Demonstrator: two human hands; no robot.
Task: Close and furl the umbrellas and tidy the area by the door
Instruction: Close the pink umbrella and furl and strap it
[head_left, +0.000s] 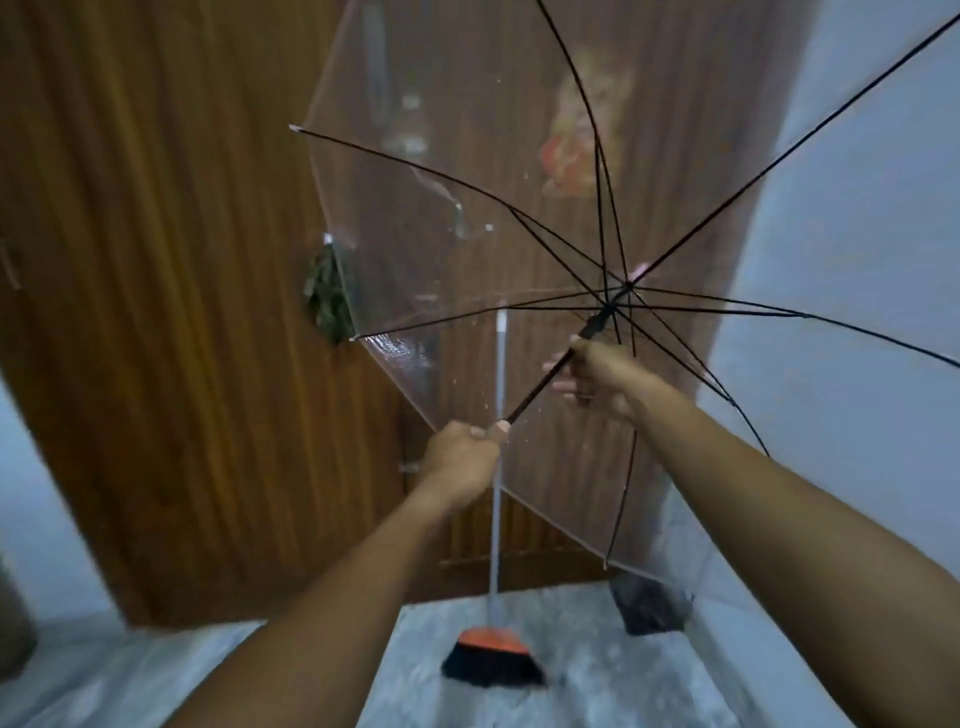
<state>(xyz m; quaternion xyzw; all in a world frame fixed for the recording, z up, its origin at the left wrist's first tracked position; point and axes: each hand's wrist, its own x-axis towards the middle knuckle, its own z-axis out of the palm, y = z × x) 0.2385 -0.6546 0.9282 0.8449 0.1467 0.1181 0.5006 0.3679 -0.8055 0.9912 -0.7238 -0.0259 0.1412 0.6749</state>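
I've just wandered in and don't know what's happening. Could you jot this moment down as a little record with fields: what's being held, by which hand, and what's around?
held item: clear umbrella, canopy open, black ribs spread
left hand: closed on the lower end of the black shaft
right hand: closed on the shaft higher up, just below the runner
backdrop: wooden door
against the door: broom, orange-and-black head on the floor
floor: grey
dark object: at the door's foot, too blurred to name
task state: umbrella not yet closed
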